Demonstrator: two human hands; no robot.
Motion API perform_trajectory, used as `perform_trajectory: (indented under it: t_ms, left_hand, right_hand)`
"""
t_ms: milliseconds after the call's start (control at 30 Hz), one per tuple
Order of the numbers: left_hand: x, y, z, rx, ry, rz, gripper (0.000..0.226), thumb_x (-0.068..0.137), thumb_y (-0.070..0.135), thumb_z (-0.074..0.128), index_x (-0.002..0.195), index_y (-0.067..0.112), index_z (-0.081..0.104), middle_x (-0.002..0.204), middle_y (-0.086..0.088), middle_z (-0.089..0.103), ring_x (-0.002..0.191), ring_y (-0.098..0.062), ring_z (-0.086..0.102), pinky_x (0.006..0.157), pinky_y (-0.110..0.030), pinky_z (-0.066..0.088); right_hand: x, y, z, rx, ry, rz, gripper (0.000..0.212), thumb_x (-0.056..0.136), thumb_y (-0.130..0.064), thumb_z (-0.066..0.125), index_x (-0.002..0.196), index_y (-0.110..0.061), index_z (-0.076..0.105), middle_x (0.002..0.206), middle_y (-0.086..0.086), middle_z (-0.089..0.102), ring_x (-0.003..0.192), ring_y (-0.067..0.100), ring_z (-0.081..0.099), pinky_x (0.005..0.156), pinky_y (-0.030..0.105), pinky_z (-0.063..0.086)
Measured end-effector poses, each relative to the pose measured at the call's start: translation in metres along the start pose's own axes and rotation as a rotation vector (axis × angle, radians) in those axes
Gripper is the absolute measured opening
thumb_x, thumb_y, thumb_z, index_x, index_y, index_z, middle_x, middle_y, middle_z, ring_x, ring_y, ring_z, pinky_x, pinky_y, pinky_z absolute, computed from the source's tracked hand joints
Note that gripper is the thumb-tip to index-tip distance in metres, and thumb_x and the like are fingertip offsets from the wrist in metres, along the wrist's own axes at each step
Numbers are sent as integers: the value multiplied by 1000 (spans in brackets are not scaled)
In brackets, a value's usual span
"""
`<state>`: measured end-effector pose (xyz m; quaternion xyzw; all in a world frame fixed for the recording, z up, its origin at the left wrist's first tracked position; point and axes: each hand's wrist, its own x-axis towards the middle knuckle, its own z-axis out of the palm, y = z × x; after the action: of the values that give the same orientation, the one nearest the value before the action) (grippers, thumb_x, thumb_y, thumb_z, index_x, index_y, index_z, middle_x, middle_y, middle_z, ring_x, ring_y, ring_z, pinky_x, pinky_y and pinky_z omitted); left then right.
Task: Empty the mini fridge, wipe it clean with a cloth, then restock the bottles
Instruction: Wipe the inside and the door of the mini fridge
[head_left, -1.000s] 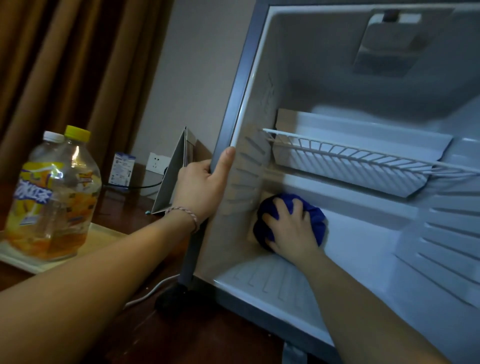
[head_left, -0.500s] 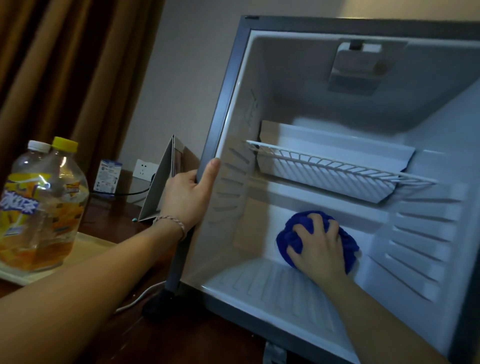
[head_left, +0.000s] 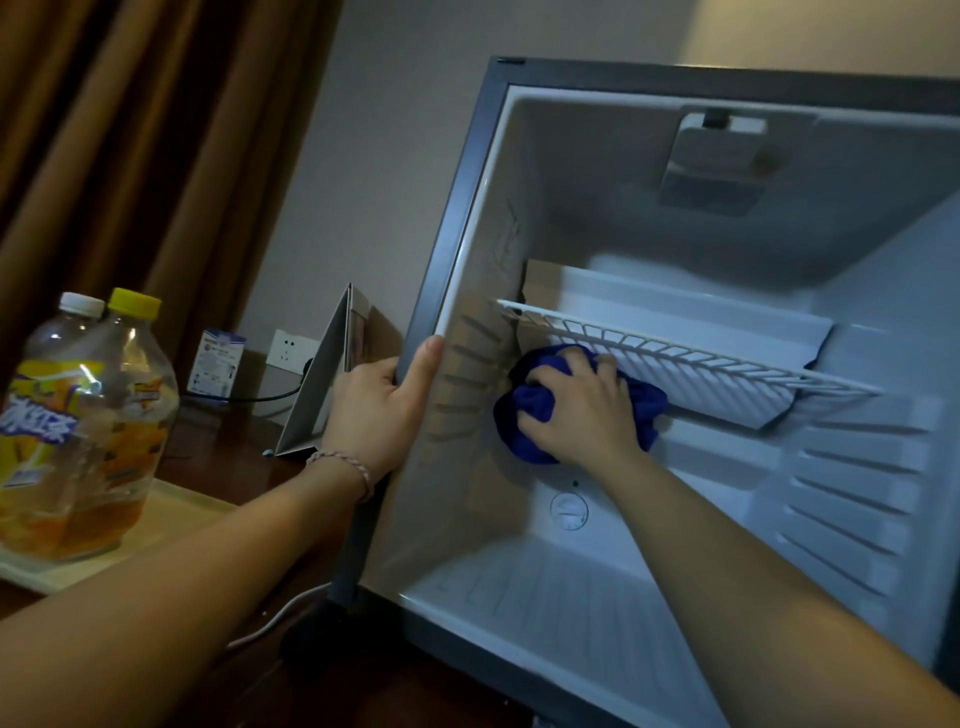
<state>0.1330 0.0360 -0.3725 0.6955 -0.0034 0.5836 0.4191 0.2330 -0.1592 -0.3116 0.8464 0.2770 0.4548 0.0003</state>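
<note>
The mini fridge (head_left: 467, 218) stands with its inside exposed and no bottles in it. My right hand (head_left: 582, 410) presses a bunched blue cloth (head_left: 530, 415) against the back wall, just under the left end of the white wire shelf (head_left: 701, 353). My left hand (head_left: 379, 410) grips the fridge's left front edge, thumb on the rim. Two bottles stand on a pale tray (head_left: 171, 514) at the far left: one with a yellow cap (head_left: 104, 426) holding orange drink, one with a white cap (head_left: 62, 322) behind it.
A round thermostat dial (head_left: 569, 511) sits low on the back wall. A folded card stand (head_left: 332, 379) leans beside the fridge on the dark wooden table (head_left: 218, 441). A wall socket (head_left: 291, 351), small box (head_left: 215, 361), white cable (head_left: 275, 618) and brown curtain (head_left: 130, 156) are at left.
My right hand has carried the cloth from the middle of the back wall up and to the left, under the shelf. The left hand keeps its grip on the fridge edge.
</note>
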Motion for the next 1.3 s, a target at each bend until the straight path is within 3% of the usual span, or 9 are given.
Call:
perform_trajectory:
  t_ms: [300, 467, 600, 800, 933, 1033, 1167, 1300]
  left_hand:
    - [-1, -1, 3, -17, 23, 4, 69, 84, 77, 36, 54, 14, 43, 47, 2, 39, 39, -7, 36, 48, -28, 34]
    - [2, -7, 4, -4, 51, 40, 74, 88, 77, 38, 52, 13, 43, 46, 1, 39, 39, -8, 34, 48, -29, 33]
    - [2, -4, 2, -10, 30, 65, 72, 91, 70, 41, 52, 10, 44, 44, 2, 37, 38, -8, 34, 45, -25, 30]
    - [2, -3, -1, -23, 2, 51, 82, 91, 69, 42, 58, -5, 49, 48, -6, 43, 42, -13, 38, 48, -27, 33]
    - [2, 1, -1, -10, 4, 60, 69, 94, 63, 43, 55, 6, 48, 47, -2, 43, 42, -12, 38, 47, -25, 32]
    - [4, -3, -1, -11, 11, 60, 77, 92, 70, 42, 54, 3, 49, 47, -5, 46, 41, -12, 41, 47, -27, 36]
    - [3, -5, 0, -69, 2, 1, 85, 82, 84, 39, 63, 2, 56, 56, -11, 57, 51, -24, 53, 57, -41, 51]
    - [5, 1, 0, -170, -108, -104, 77, 78, 85, 42, 79, 10, 64, 73, -7, 68, 66, -22, 65, 71, -43, 57]
  right_hand:
    - [19, -11, 4, -40, -93, -58, 65, 81, -59, 60, 141, -35, 48, 146, 5, 44, 126, 42, 40, 102, 47, 40]
    - [18, -20, 1, -130, -102, -66, 60, 83, -52, 61, 139, -33, 49, 146, 5, 42, 132, 44, 32, 99, 49, 37]
    - [11, -21, 4, -244, -95, -68, 58, 84, -49, 62, 135, -28, 46, 141, 11, 41, 125, 45, 36, 95, 51, 37]
    - [-20, 21, -4, -316, -56, -38, 52, 86, -47, 61, 131, -29, 43, 137, 11, 41, 118, 43, 39, 92, 51, 38]
    - [-46, 58, -12, -363, -59, 28, 52, 84, -48, 63, 129, -30, 46, 136, 8, 43, 113, 41, 40, 87, 48, 39]
    - [-64, 77, -14, -359, -23, 111, 52, 76, -46, 72, 122, -29, 54, 128, 9, 50, 106, 40, 41, 83, 49, 40]
    - [-76, 89, -10, -280, 59, 179, 52, 67, -36, 83, 114, -24, 64, 117, 13, 57, 101, 43, 44, 77, 53, 43]
    - [-69, 81, -7, -191, 89, 232, 50, 68, -33, 82, 114, -22, 67, 117, 16, 58, 103, 45, 44, 81, 55, 43]
